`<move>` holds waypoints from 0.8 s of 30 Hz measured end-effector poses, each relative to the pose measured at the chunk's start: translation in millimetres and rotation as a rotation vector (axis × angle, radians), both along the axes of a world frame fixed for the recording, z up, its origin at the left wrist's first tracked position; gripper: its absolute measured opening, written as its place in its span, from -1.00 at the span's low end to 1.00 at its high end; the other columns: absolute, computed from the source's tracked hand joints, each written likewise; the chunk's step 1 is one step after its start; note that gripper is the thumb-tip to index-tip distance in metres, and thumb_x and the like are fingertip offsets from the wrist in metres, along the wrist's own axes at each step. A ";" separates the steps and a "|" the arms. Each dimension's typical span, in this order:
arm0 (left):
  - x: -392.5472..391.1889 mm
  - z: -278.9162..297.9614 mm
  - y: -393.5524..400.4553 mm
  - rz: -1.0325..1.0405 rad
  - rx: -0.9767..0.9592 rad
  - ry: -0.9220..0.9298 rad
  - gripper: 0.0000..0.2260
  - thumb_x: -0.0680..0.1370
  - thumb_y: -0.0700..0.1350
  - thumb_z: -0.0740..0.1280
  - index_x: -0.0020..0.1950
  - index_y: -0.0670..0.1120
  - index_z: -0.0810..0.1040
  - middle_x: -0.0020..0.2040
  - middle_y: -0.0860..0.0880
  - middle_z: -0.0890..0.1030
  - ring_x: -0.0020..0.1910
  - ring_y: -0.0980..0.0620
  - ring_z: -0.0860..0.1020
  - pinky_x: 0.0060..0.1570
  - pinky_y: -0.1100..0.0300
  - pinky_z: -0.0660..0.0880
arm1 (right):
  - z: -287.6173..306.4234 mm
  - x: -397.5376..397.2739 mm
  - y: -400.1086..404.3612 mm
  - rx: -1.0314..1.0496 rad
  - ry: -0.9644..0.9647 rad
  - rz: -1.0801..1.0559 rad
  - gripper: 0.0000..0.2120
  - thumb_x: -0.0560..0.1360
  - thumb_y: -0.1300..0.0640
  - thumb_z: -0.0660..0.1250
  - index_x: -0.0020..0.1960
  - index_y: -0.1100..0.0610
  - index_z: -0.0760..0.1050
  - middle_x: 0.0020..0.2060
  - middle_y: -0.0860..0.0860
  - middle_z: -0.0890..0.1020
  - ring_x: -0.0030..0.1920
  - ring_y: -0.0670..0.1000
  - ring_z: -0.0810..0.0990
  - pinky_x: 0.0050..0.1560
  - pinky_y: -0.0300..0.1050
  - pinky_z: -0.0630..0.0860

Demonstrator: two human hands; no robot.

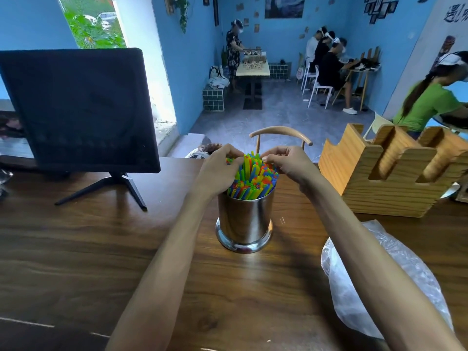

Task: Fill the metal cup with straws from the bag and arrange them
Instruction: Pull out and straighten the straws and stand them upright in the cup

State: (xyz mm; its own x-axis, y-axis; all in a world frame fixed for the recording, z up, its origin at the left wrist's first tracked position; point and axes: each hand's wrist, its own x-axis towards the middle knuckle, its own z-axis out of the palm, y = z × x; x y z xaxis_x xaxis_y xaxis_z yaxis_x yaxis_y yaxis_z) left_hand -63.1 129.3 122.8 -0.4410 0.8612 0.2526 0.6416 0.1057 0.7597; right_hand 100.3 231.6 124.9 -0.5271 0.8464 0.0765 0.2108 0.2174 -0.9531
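Item: shiny cylindrical metal cup (245, 221), mid-table, packed with multicoloured plastic straws (253, 177). Left hand (219, 166) and right hand (286, 162) pinch the tallest straw tips. Crumpled clear plastic bag (374, 282) lies right. Risk: uneven tugging tips the cup, spilling straws.

One head-worn wide view looks forward and down, close over the table (76, 249), with a café room far beyond its edge.

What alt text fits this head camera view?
Both hands, left hand and right hand, pinch the tops of colourful straws packed in a metal cup on a wooden table; a plastic bag lies to the right.
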 end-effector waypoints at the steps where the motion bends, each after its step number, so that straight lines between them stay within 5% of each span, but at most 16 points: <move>1: 0.6 0.8 -0.4 -0.003 0.004 0.019 -0.87 0.66 -0.04 0.30 0.14 0.01 0.61 0.10 0.17 0.53 0.11 0.14 0.44 0.04 0.30 0.33 | 0.0 0.2 0.3 0.013 -0.005 0.005 -0.93 0.56 0.21 0.40 -0.07 0.14 0.66 -0.09 0.08 0.69 -0.02 -0.01 0.65 -0.10 -0.21 0.56; 10: 3.0 -1.5 -4.5 -0.016 0.018 0.111 -0.85 0.64 -0.01 0.30 0.17 0.13 0.61 0.11 0.04 0.62 0.14 0.03 0.54 0.20 0.05 0.46 | 4.3 -6.6 -3.7 0.274 -0.132 -0.058 -0.87 0.65 0.07 0.29 0.04 0.14 0.51 -0.06 0.04 0.64 -0.01 0.01 0.60 0.00 -0.04 0.54; 14: 1.4 -5.1 -6.2 -0.028 0.073 0.130 -0.80 0.65 -0.05 0.28 0.24 0.12 0.58 0.21 0.02 0.60 0.20 0.04 0.53 0.31 -0.04 0.44 | 31.4 -5.3 -12.7 0.379 0.103 -0.068 -0.92 0.65 0.21 0.30 0.00 0.07 0.46 -0.11 0.08 0.69 -0.21 -0.23 0.63 -0.19 -0.29 0.47; 18: 4.9 5.2 -14.9 -0.018 0.265 0.076 -0.76 0.67 -0.04 0.27 0.31 0.11 0.58 0.26 0.08 0.59 0.28 0.10 0.49 0.35 0.00 0.42 | 66.5 1.0 -29.2 0.555 0.391 -0.123 -0.87 0.60 0.25 0.36 0.05 0.05 0.61 -0.18 -0.02 0.70 -0.16 -0.01 0.68 -0.19 -0.13 0.63; 24: 7.7 21.6 -30.5 -0.098 0.294 0.037 -0.75 0.67 0.11 0.26 0.34 0.25 0.55 0.17 0.25 0.61 0.26 0.23 0.51 0.29 0.09 0.44 | 89.7 11.8 -44.6 0.510 0.769 -0.238 -0.96 0.57 0.23 0.43 0.00 0.19 0.65 -0.20 0.04 0.71 -0.24 -0.03 0.68 -0.17 -0.03 0.64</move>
State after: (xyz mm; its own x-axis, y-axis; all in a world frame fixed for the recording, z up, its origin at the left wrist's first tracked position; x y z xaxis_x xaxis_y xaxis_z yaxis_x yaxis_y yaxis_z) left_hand -55.3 98.8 144.4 -0.3454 0.7868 0.5116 0.6659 -0.1786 0.7243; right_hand 112.1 187.0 214.6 0.0036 0.6939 0.7201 -0.3423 0.6775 -0.6511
